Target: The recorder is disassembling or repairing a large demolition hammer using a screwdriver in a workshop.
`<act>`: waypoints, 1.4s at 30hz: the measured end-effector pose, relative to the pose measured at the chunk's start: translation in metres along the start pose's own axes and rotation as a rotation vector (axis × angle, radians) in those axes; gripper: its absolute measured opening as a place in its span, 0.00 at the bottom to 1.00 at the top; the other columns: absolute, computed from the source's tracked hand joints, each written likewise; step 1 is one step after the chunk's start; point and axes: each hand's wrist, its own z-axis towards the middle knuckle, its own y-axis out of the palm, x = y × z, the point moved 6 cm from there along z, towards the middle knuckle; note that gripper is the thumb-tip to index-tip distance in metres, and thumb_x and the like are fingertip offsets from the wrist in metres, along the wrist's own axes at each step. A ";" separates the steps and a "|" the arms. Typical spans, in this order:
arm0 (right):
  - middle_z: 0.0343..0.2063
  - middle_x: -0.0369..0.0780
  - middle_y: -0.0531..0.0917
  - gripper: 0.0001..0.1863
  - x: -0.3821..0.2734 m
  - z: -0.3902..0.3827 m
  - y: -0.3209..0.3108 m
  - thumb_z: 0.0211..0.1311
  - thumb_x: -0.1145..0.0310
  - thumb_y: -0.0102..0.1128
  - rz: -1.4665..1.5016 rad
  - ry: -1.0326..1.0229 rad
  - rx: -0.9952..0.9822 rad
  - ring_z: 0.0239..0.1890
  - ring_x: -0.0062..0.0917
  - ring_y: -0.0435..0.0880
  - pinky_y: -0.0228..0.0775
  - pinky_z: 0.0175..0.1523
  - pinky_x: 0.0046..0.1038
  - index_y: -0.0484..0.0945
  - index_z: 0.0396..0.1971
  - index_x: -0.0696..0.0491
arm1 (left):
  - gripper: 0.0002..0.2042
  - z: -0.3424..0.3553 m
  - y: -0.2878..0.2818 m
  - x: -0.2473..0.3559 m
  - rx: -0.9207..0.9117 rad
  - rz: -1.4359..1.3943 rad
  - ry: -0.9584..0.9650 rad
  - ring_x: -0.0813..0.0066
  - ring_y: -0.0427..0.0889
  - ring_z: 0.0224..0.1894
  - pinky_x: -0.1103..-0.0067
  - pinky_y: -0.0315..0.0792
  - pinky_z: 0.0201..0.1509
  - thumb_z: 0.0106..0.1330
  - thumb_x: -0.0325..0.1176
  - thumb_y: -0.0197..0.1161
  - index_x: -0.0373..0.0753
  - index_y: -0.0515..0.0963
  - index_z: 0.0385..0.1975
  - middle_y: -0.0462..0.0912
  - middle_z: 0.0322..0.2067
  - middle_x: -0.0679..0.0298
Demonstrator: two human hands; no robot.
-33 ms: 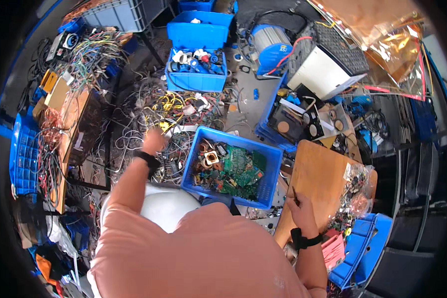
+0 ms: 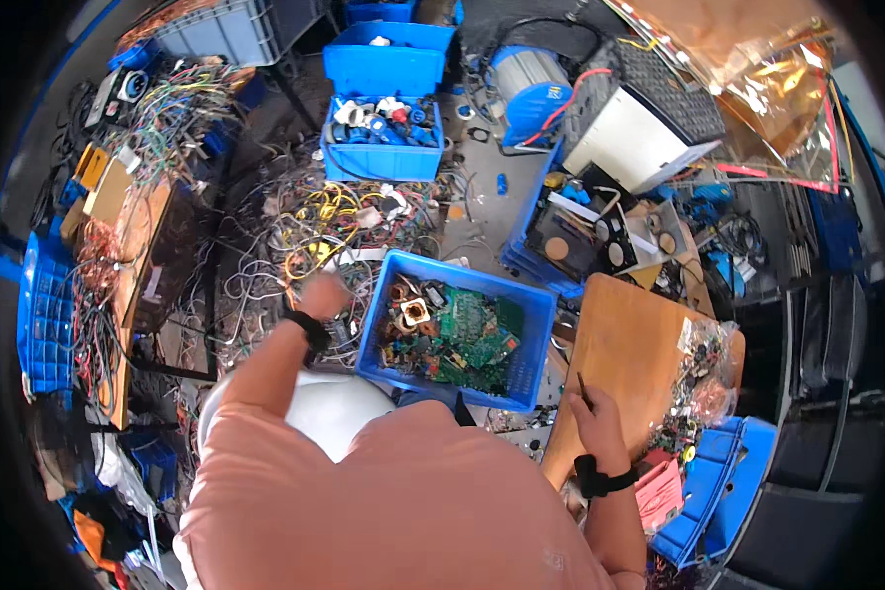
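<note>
My left hand point(image 2: 324, 295) is smeared by motion over the heap of loose cables point(image 2: 265, 280), just left of a blue crate; its fingers cannot be made out. The blue crate point(image 2: 533, 339) stands in front of me, holding green circuit boards point(image 2: 474, 329) and copper coil parts point(image 2: 415, 313). At the near left edge of a wooden board point(image 2: 624, 344), my right hand point(image 2: 600, 418) is closed on a slim dark tool point(image 2: 583, 390). The tool points up and away from me; its exact kind is too small to tell.
Beyond the cables is a blue bin point(image 2: 383, 162) of plugs. A blue box point(image 2: 526, 251) of dismantled parts stands right of centre. At the left is a wooden bench point(image 2: 143, 236) loaded with wires. Small components point(image 2: 698, 379) and a blue tray point(image 2: 703, 497) lie at the right.
My left hand has shifted right and nearer to me, toward the blue crate's left side. My right hand stays at the wooden board with the tool. The whole view has shifted slightly.
</note>
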 end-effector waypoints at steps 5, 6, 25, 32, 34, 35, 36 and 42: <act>0.18 0.33 0.71 0.11 0.012 -0.055 -0.023 0.60 0.69 0.52 0.130 0.225 0.126 0.23 0.18 0.69 0.61 0.28 0.23 0.77 0.32 0.61 | 0.19 -0.046 0.087 0.159 -0.652 0.040 0.679 0.48 0.77 0.37 0.64 0.71 0.43 0.52 0.44 0.59 0.34 0.77 0.37 0.79 0.34 0.46; 0.18 0.35 0.72 0.10 0.012 -0.067 -0.029 0.60 0.68 0.52 0.227 0.327 0.119 0.24 0.20 0.70 0.61 0.29 0.24 0.77 0.32 0.61 | 0.20 -0.057 0.078 0.192 -0.690 0.033 0.686 0.49 0.77 0.38 0.64 0.70 0.44 0.52 0.44 0.60 0.33 0.77 0.36 0.79 0.33 0.46; 0.19 0.38 0.77 0.12 0.101 -0.376 0.019 0.57 0.65 0.56 0.830 0.890 1.285 0.24 0.18 0.73 0.65 0.31 0.22 0.79 0.31 0.61 | 0.20 -0.225 0.182 0.510 -1.346 -0.094 1.188 0.70 0.77 0.43 0.78 0.70 0.48 0.57 0.38 0.63 0.29 0.72 0.42 0.78 0.40 0.56; 0.22 0.50 0.79 0.17 0.126 -0.384 0.057 0.56 0.61 0.56 0.741 0.889 1.162 0.25 0.30 0.77 0.66 0.34 0.32 0.77 0.28 0.63 | 0.29 -0.322 0.235 0.504 -1.230 0.275 1.641 0.72 0.78 0.42 0.75 0.71 0.47 0.45 0.37 0.71 0.30 0.71 0.47 0.79 0.38 0.55; 0.24 0.53 0.78 0.17 0.138 -0.383 0.067 0.57 0.61 0.54 0.774 0.868 1.178 0.28 0.35 0.78 0.66 0.36 0.34 0.76 0.29 0.64 | 0.26 -0.323 0.250 0.499 -1.304 0.264 1.502 0.74 0.78 0.39 0.77 0.71 0.44 0.44 0.35 0.71 0.30 0.73 0.44 0.80 0.35 0.57; 0.25 0.54 0.78 0.18 0.141 -0.382 0.069 0.58 0.60 0.53 0.792 0.838 1.182 0.29 0.37 0.78 0.66 0.36 0.35 0.76 0.30 0.64 | 0.23 -0.320 0.256 0.498 -1.361 0.217 1.348 0.75 0.78 0.36 0.78 0.72 0.42 0.44 0.33 0.71 0.31 0.74 0.40 0.80 0.32 0.59; 0.26 0.54 0.78 0.18 0.144 -0.382 0.074 0.58 0.60 0.52 0.809 0.813 1.186 0.30 0.39 0.78 0.66 0.37 0.36 0.76 0.30 0.64 | 0.23 -0.326 0.254 0.496 -1.371 0.246 1.357 0.75 0.78 0.36 0.78 0.72 0.42 0.44 0.33 0.71 0.31 0.74 0.40 0.80 0.32 0.59; 0.28 0.55 0.78 0.17 0.155 -0.379 0.088 0.57 0.60 0.52 0.825 0.886 1.089 0.33 0.46 0.77 0.67 0.39 0.40 0.76 0.32 0.61 | 0.13 -0.343 0.238 0.507 -1.177 0.070 1.676 0.77 0.76 0.28 0.79 0.71 0.36 0.44 0.29 0.66 0.31 0.75 0.30 0.78 0.25 0.62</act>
